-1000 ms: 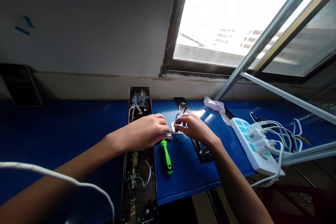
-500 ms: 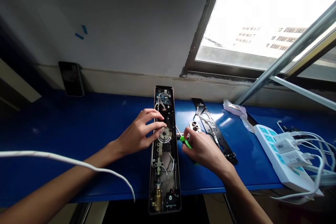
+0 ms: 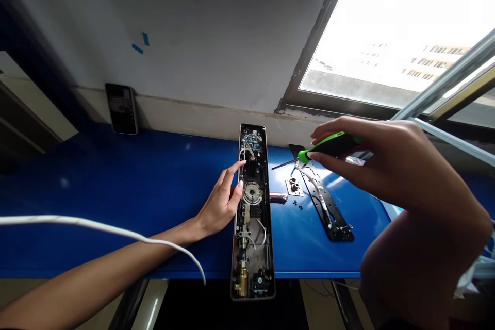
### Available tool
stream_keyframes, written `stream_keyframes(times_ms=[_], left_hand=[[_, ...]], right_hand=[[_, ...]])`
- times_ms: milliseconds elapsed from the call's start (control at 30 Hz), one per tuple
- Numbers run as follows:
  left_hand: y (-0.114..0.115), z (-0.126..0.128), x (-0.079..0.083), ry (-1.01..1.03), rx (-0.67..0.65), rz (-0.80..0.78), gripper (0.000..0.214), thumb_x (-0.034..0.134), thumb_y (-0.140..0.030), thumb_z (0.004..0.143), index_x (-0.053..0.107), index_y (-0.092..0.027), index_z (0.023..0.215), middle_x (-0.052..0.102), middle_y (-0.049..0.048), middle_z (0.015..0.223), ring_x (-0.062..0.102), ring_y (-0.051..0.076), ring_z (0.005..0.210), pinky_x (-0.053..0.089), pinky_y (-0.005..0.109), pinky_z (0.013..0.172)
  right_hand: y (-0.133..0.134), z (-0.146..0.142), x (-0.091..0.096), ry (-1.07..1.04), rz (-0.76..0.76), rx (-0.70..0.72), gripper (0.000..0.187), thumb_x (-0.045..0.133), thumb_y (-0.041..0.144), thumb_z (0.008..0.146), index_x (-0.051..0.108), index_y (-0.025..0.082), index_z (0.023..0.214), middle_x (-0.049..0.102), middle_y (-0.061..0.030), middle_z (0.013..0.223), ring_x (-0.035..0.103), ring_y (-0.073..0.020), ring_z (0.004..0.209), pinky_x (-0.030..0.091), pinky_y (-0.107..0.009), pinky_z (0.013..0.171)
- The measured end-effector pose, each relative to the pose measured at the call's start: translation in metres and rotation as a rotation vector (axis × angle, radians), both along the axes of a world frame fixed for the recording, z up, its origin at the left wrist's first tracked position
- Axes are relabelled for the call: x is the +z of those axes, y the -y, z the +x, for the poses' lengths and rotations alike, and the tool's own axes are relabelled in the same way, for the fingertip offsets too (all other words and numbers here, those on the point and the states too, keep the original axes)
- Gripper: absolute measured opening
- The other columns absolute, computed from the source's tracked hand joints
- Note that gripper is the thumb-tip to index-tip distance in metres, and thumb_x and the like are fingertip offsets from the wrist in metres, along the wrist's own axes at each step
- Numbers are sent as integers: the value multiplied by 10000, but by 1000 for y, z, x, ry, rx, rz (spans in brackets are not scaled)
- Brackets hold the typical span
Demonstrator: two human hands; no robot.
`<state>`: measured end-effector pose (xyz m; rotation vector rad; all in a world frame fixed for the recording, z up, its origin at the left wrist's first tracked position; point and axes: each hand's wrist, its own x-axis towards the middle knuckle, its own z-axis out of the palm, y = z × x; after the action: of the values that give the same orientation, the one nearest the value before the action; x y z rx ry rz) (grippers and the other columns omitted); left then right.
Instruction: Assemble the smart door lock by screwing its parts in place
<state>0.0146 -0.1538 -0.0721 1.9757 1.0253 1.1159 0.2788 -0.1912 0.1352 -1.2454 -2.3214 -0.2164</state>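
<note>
A long, narrow door lock housing (image 3: 252, 216) lies with its inside facing up, its near end past the table's front edge. It shows a circuit board, wires, a round metal disc and brass parts. My left hand (image 3: 220, 202) grips its left side, thumb and index fingertip at the rim; the other fingers are partly hidden. My right hand (image 3: 371, 160) is raised right of the housing, closed around a green and black screwdriver (image 3: 332, 145). The screwdriver's shaft points left, its tip in the air. Below it lie a small square metal part (image 3: 294, 186) and several small dark screws (image 3: 297, 203).
A black perforated plate (image 3: 325, 201) with a cable lies on the blue table (image 3: 174, 165) to the right. A phone (image 3: 121, 109) leans against the wall at left. A white cable (image 3: 116, 229) crosses in front. A metal window brace (image 3: 452, 72) slants at right.
My right hand has risen up and right from beside the housing, bringing the screwdriver into fuller view. My left hand has drawn from above the disc to the left rim. The view has shifted.
</note>
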Motion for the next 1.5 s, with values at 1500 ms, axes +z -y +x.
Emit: stream_keyframes(times_ms=[1500], left_hand=[[-6,-10,8,40,-197,-182,391,638,-399,988,592,-286,1360,579,91,1420,589,306,1288,547,481,1079]], right_hand=[[-5,-62,-33,-82,5,407,162,701,246,967,681,177,1112,784,-15,889,675,-93,658,508,-223,581]])
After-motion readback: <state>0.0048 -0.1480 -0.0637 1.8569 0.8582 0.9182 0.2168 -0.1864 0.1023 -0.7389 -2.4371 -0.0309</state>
